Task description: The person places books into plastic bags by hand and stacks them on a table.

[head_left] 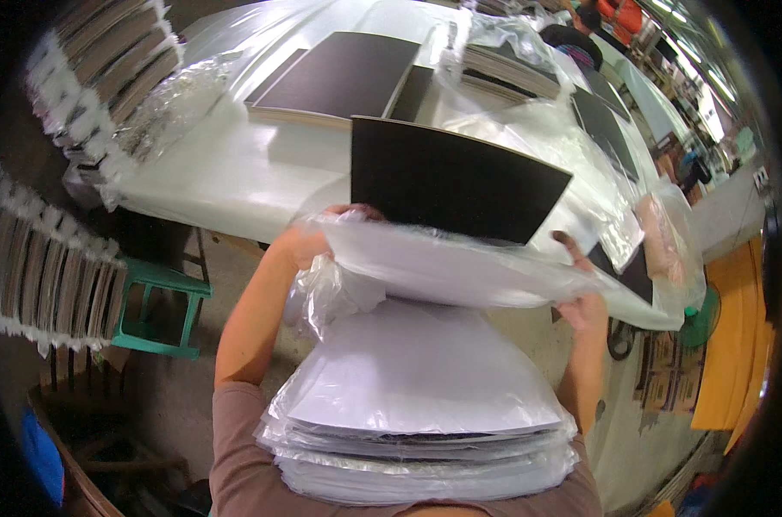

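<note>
A black board [451, 181] stands tilted up in front of me, its lower edge hidden behind a clear plastic sleeve [460, 267]. Whether the board sits inside the sleeve or behind it, I cannot tell. My left hand [309, 243] is closed on the sleeve's left end, beside the board's lower left corner. At the right end, my right hand [583, 302] grips the sleeve, with a finger showing beyond its upper edge. Crumpled plastic [344, 293] hangs under my left hand. Below lies a stack of white plastic sleeves [417, 370] against my body.
Black-topped boards [339, 73] lie on the plastic-covered table [193, 177]; another board stack [512, 73] sits farther back. A green stool [162, 306] stands left beside tall wrapped stacks [55, 258]. A plastic-wrapped roll [663, 237] rests at the table's right edge.
</note>
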`<state>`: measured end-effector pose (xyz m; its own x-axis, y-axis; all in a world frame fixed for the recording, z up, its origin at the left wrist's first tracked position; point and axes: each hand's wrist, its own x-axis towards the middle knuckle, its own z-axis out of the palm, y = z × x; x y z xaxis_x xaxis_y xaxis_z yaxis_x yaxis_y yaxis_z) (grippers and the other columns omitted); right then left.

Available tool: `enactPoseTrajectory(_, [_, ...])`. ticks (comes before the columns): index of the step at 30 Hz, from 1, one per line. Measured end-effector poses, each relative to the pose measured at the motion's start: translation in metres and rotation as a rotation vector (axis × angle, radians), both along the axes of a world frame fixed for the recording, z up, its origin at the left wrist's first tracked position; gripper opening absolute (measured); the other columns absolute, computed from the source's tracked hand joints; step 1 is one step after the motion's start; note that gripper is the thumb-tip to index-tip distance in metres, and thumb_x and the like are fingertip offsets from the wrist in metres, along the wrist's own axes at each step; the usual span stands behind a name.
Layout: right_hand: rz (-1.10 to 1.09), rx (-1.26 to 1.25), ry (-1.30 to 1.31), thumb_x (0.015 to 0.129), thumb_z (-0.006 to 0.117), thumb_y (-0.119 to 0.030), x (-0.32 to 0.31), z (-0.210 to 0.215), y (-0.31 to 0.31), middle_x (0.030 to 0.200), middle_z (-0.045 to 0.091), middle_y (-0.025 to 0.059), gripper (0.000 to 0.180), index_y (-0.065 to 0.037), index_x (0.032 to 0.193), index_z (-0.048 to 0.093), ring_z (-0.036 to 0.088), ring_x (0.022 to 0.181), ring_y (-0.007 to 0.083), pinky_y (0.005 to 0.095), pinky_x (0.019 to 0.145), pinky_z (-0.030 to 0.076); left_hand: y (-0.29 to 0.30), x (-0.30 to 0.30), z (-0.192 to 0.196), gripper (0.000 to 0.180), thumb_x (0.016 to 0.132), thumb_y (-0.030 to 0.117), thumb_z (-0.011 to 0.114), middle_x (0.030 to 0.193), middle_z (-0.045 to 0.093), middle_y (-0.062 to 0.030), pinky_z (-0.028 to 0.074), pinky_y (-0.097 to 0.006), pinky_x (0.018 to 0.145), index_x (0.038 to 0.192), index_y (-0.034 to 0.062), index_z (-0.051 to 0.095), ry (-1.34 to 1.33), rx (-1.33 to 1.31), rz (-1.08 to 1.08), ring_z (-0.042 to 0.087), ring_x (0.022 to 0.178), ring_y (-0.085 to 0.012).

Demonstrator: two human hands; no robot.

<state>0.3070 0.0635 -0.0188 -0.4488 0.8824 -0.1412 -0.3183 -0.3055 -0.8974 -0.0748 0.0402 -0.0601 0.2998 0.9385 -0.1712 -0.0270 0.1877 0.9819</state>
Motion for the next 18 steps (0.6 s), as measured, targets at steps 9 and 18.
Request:
enactPoseTrajectory(9, [0.132, -0.127, -0.208, 0.081, 0.050, -0.014, 0.035, -0.234, -0.019, 0.104, 0.053, 0.0101, 0.035, -0.007, 0.115, 0.044, 0.052, 0.090, 0.0222, 0.0312, 0.076, 0.044, -0.060, -0.010, -0.197, 0.034, 0.072, 0.021, 0.057, 0.092, 0.058, -0.0104, 0.045, -0.032, 0.065, 0.099, -0.0001, 0.054, -0.047, -0.378, 0.432, 0.056, 0.082, -0.0204])
enactPoseTrajectory(18, [-0.023, -0.235, -0.423, 0.080, 0.051, -0.010, 0.010, -0.260, -0.011, 0.100, 0.055, 0.0094, 0.034, -0.007, 0.113, 0.047, 0.053, 0.089, 0.0196, 0.0295, 0.078, 0.043, -0.069, -0.009, -0.249, 0.032, 0.072, 0.017, 0.055, 0.092, 0.058, -0.0135, 0.044, -0.034, 0.065, 0.099, -0.0001, 0.053, 0.244, -0.256, 0.592, 0.056, 0.083, -0.0245])
